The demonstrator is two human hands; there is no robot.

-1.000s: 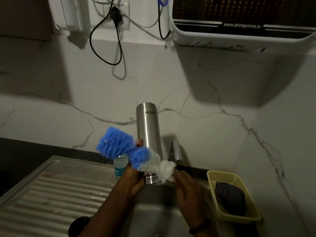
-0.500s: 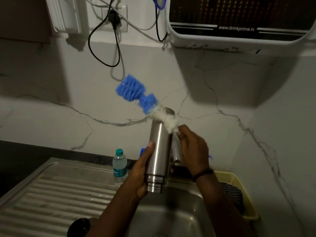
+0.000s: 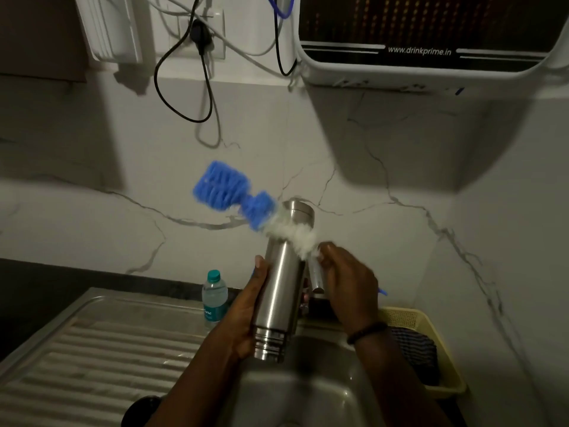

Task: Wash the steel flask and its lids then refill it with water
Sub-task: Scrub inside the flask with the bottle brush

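Observation:
The steel flask (image 3: 278,291) is held upside down over the sink, its threaded mouth pointing down. My left hand (image 3: 246,312) grips it round the lower body. A bottle brush (image 3: 246,208) with blue and white bristles lies across the flask's raised base end. My right hand (image 3: 348,288) grips the brush's handle just right of the flask; a blue tip of the handle pokes out behind the hand. No lids can be made out.
The steel sink (image 3: 311,392) lies below, its ribbed drainboard (image 3: 92,359) to the left. A small plastic water bottle (image 3: 214,298) stands at the back. A yellow basket (image 3: 431,340) holding a dark cloth sits right. The tap (image 3: 317,277) is behind my right hand. A water purifier (image 3: 431,38) hangs above.
Both hands rose from low over the sink. The brush went from in front of the flask's mouth end up to its raised base end, and has shifted slightly since.

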